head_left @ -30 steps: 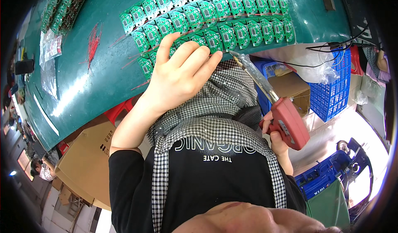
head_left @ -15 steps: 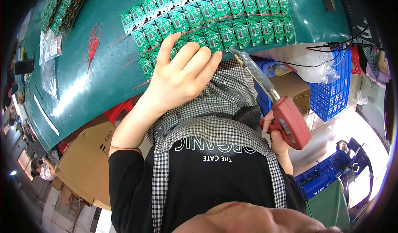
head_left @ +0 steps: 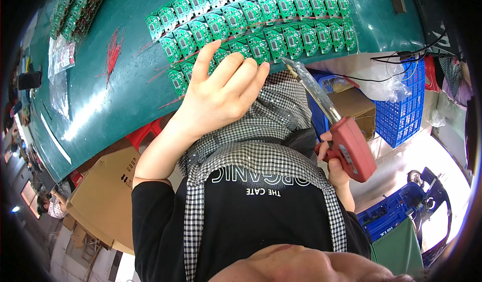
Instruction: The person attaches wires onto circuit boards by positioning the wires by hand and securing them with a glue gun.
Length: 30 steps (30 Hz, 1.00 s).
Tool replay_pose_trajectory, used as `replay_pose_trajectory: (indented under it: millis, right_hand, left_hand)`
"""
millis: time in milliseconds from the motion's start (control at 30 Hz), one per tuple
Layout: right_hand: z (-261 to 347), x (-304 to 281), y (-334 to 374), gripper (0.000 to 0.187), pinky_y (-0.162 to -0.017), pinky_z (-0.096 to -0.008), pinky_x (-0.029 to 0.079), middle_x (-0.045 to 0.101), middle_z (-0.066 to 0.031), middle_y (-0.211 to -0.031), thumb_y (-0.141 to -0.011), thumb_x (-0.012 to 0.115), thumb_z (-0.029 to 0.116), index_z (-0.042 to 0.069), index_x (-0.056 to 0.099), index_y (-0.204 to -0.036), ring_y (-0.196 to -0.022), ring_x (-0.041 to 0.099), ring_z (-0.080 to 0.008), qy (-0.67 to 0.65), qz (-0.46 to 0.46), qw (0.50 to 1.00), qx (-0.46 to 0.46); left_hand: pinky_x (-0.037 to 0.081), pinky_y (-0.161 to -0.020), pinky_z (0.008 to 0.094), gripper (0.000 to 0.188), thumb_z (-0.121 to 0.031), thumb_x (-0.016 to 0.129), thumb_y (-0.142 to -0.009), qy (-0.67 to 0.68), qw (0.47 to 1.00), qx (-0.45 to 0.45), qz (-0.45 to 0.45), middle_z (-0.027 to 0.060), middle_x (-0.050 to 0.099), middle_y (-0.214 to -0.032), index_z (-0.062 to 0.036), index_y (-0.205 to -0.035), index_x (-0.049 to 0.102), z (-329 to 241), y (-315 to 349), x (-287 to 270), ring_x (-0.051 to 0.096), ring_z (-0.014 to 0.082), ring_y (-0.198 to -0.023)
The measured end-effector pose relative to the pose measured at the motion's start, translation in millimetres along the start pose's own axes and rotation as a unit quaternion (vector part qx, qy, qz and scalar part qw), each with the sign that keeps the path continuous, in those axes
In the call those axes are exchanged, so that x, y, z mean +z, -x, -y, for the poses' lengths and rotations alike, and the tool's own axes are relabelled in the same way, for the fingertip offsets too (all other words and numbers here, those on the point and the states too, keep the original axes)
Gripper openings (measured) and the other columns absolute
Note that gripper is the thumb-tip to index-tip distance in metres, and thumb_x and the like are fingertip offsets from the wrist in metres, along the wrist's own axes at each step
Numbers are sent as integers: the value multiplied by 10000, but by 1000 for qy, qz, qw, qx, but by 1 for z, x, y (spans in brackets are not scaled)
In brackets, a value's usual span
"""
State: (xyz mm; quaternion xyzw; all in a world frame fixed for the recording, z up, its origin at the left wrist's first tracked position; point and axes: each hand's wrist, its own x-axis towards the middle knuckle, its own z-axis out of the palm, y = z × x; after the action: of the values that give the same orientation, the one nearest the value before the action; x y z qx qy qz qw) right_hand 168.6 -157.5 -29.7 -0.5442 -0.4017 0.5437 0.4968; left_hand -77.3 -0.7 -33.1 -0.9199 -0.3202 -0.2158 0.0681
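My right hand [head_left: 337,169] is wrapped round the red pistol-shaped handle of a soldering gun [head_left: 355,151]. Its metal barrel points up and left, and the tip is close to the near edge of the lowest row of green circuit boards [head_left: 277,43]. Just left of the tip, my left hand [head_left: 221,93] bends over the same row, little finger lifted and the other fingers curled. What its fingertips hold, if anything, is hidden. Thin red wires run along the rows and stick out at their left ends.
A bundle of loose red wires [head_left: 113,56] lies on the green table [head_left: 135,91]. Stacked circuit boards [head_left: 80,11] and clear plastic bags [head_left: 59,76] are at the left. Below the table's right edge are a cardboard box [head_left: 355,108] and a blue crate [head_left: 400,114]. Black cables [head_left: 401,58] hang there.
The soldering gun's tip has shifted slightly right, away from the left hand's fingertips. My left hand has barely moved.
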Motion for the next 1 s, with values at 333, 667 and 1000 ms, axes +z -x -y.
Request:
replay_pose_trajectory:
  millis: [333,667,1000]
  right_hand:
    - [19,6,-31,669,-425,-215,391,537,-196,-1029,-843,601,400,-54,330,-1253,-513,493,-143,-88,-80,989,-84]
    - [68,-26,-128,540,-454,-165,352,505,-129,-1156,-950,468,302,103,246,-1400,-582,439,-73,-387,-8,911,-146]
    - [55,-54,-260,407,-591,-214,449,555,-157,-1017,-833,609,70,-63,449,-1183,-713,501,-107,-478,30,873,-91]
  left_hand:
    - [375,-933,467,210,-132,609,-708,0,1000,0,1,3,533,-834,-91,-911,644,-3,-5,-1,553,138,-826]
    - [374,-939,476,239,-131,602,-707,0,1000,9,-2,17,565,-876,-89,-936,655,-2,-2,-7,557,153,-850]
    - [373,-863,403,237,-107,668,-705,-44,979,-176,-96,10,564,-866,-110,-941,647,18,28,-36,554,169,-816]
